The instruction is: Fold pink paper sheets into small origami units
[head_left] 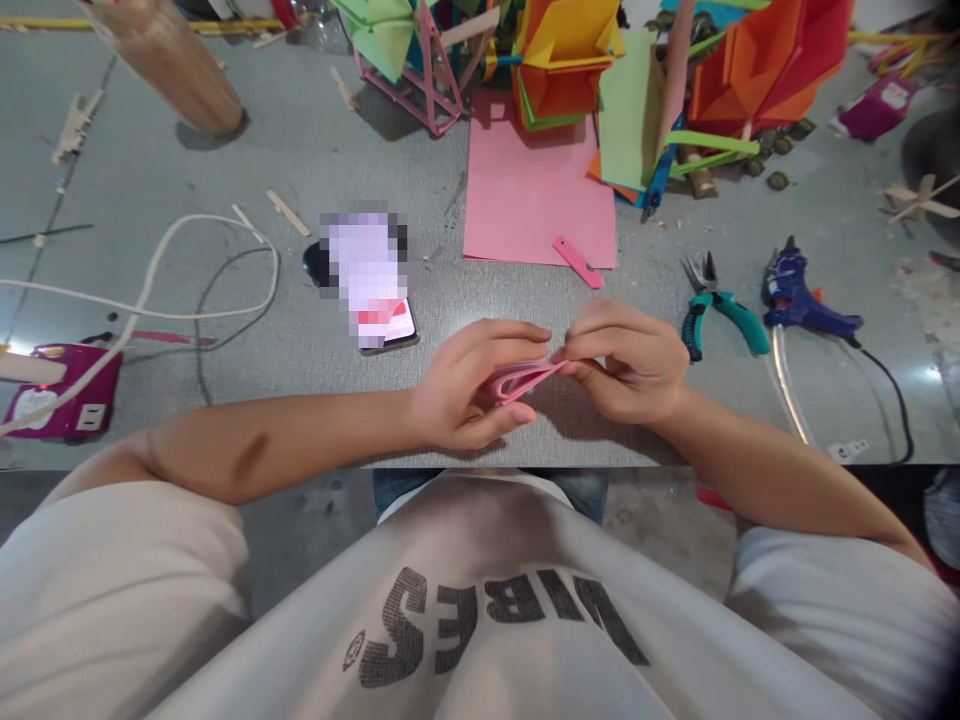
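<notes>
While the phone (403,323) lies at left, left hand (476,385) grips the left end of folded pink paper (536,383) near the table (450,285) edge. Pink cutter (577,263) overlaps pink sheet (517,200) beyond; right hand (630,360) pinches the paper's right end. Pliers (705,304), then blue glue gun (792,290), farther right.

White T-shirt (517,525), black lettering (517,598), blue jeans (589,494)
</notes>
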A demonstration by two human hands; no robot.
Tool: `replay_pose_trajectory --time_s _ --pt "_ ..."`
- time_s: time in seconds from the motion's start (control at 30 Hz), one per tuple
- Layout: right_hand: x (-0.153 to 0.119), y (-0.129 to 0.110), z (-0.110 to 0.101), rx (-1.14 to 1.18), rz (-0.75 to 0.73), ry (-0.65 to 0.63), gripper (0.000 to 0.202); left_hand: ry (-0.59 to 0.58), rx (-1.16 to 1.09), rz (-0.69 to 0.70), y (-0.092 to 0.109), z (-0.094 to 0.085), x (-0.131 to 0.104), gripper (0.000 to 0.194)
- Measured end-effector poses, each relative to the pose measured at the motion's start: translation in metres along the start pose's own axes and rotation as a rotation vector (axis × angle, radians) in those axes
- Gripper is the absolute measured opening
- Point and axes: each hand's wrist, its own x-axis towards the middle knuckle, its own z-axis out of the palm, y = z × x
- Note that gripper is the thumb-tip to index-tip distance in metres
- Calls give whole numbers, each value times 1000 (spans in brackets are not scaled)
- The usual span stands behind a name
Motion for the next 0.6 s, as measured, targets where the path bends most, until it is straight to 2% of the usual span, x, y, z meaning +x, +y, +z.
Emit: replay_pose_trajectory --time_s 0.1,0.17,0.3,0.43,0.6 --pt "0 3 -4 -79 -29 46 4 182 59 71 3 2 5 33" --pt "1 4 -5 -121 -61 78 8 232 76 59 3 4 7 26" --pt "2 4 -7 -196 -83 88 14 229 78 23 1 4 6 22" --pt "2 4 -8 -229 -129 81 11 181 67 -10 -2 0 5 14" --pt "1 2 -11 -303 -167 37 15 216 42 -92 -3 0 7 8"
